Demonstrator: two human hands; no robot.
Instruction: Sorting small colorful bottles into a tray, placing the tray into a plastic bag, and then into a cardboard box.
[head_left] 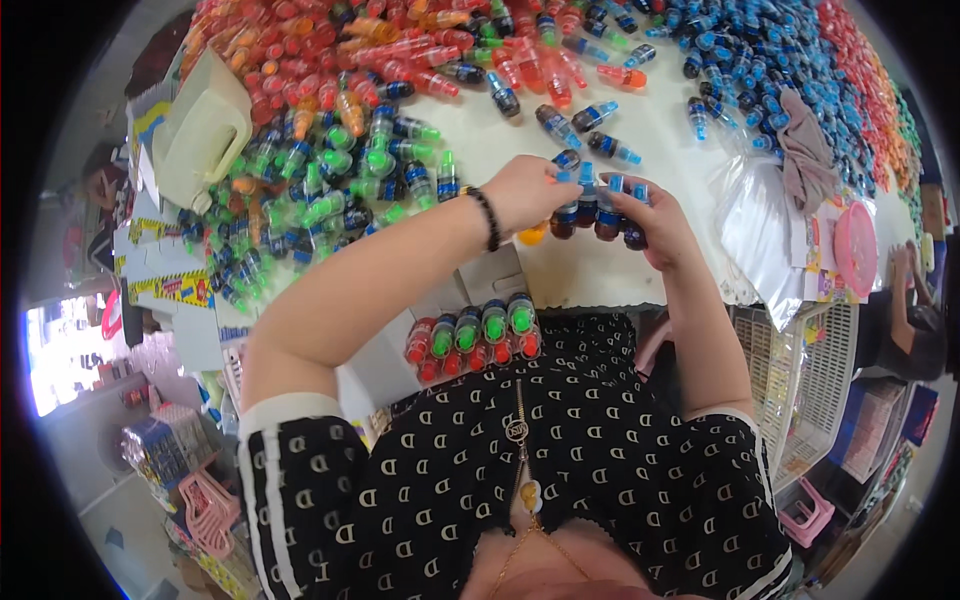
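Observation:
My left hand [530, 195], with a black bead bracelet on the wrist, reaches over the white table; its fingers are pinched together at the left end of a row of small bottles [590, 212]. These bottles have clear blue tops and dark bodies and stand side by side. My right hand [662, 222] wraps the row from the right, thumb and fingers closed on it. An orange bottle [532, 234] shows below my left hand. Close to my body, an open box [415, 378] holds rows of bottles with green and red tops [482, 332].
Red and orange bottles [300, 45] heap at the back, green-topped ones [340, 165] at the left, blue ones [740, 70] at the back right. A whitish plastic jug [205, 130] stands far left. Clear plastic bags [745, 215], a cloth [805, 140] and a pink basin [856, 250] are at the right.

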